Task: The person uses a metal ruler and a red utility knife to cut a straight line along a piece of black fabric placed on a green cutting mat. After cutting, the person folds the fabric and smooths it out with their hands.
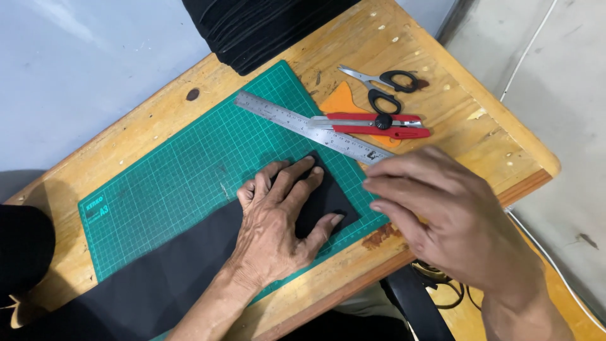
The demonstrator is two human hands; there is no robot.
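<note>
Head view, left hand: the left hand (276, 227) is lying flat, fingers spread, and is pressing down on the end of a black fabric strip (189, 265); nothing is clamped between its fingers.
Head view, right hand: the right hand (451, 215) is hovering above the near right corner of the tabletop (442, 95), fingers extended and loosely together, holding nothing; it is sitting just beside the lower end of the steel ruler (312, 128), and whether it is touching the ruler cannot be told.
Black fabric strip: it is running from the lower left edge of the picture up across the green cutting mat (183, 170), its squared end lying under and just past the left fingertips, near the mat's right edge.
Green cutting mat: it is lying askew on the wooden tabletop, its grid facing up.
Steel ruler: it is lying diagonally, its upper part on the mat's far right corner and its lower part on bare wood.
Red utility knife (379, 125): it is lying beside the ruler, resting on an orange card piece (341, 101).
Scissors (385, 85): black-handled, blades closed, lying beyond the knife and well apart from both hands.
Stack of black fabric (252, 28): it is sitting at the far edge of the tabletop.
</note>
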